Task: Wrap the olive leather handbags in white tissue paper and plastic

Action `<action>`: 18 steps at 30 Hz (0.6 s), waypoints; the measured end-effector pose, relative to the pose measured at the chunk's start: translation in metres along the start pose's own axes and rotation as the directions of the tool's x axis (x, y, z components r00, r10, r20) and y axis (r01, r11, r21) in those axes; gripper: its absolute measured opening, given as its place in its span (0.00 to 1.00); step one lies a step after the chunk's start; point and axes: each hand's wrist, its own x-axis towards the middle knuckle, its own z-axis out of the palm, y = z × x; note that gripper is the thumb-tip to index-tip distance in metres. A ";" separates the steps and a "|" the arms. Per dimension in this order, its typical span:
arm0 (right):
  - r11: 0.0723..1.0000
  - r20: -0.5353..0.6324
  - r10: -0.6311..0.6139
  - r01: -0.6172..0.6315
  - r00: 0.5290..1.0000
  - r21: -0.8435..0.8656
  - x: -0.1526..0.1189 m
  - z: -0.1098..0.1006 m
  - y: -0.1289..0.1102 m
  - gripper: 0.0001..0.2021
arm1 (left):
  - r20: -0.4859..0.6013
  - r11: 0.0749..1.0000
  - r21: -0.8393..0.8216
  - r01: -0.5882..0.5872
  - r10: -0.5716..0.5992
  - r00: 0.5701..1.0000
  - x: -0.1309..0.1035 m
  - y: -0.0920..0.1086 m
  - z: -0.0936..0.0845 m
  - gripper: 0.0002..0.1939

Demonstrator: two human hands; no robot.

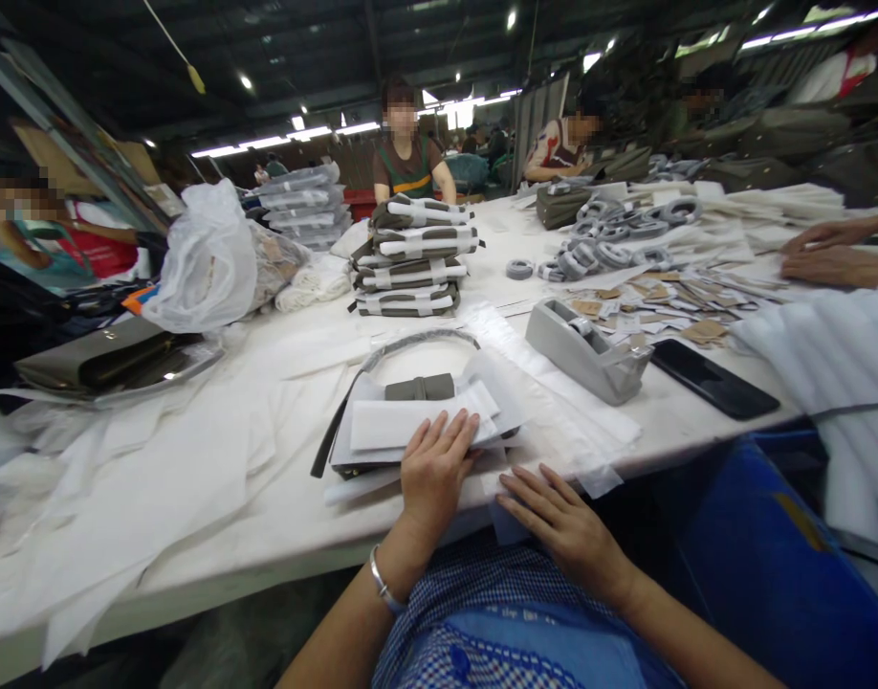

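My left hand (439, 464) lies flat, fingers stretched, on a folded white padding strip (382, 424). Under the strip is a dark olive bag (419, 387), partly covered by white sheets. The bag's wrapped strap (410, 339) arches behind it. At the table's front edge, my right hand (564, 522) has its fingers extended over a thin translucent sheet (507, 522); whether it grips the sheet's edge is hidden. Right of the bag stands a grey tape dispenser (586, 354), beside long white plastic sleeves (546, 411).
A stack of wrapped bags (410, 273) stands ahead, a person (406, 158) behind it. A phone (715, 378), paper tags (647, 301) and grey coils (589, 254) lie right. White sheets (166, 478) cover the left; a blue bin (755, 536) is below right. A co-worker's hands (837, 251) rest far right.
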 end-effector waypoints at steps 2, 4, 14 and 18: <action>0.996 -0.094 -0.036 0.043 0.995 0.073 0.009 0.004 0.000 0.27 | -0.001 1.000 0.002 -0.005 0.005 1.000 0.000 0.000 0.000 0.25; 0.984 -0.179 -0.013 0.044 0.984 0.171 0.018 0.005 -0.001 0.24 | -0.007 1.000 0.010 -0.011 0.011 1.000 0.000 0.000 0.000 0.25; 0.959 -0.156 0.115 -0.069 0.981 0.274 0.010 -0.010 -0.024 0.28 | -0.033 0.999 0.050 0.015 -0.013 0.999 -0.003 0.003 0.005 0.23; 0.970 -0.189 0.058 -0.010 0.980 0.244 0.026 -0.029 -0.021 0.26 | -0.029 0.998 0.056 0.002 -0.001 1.000 -0.003 0.002 0.006 0.22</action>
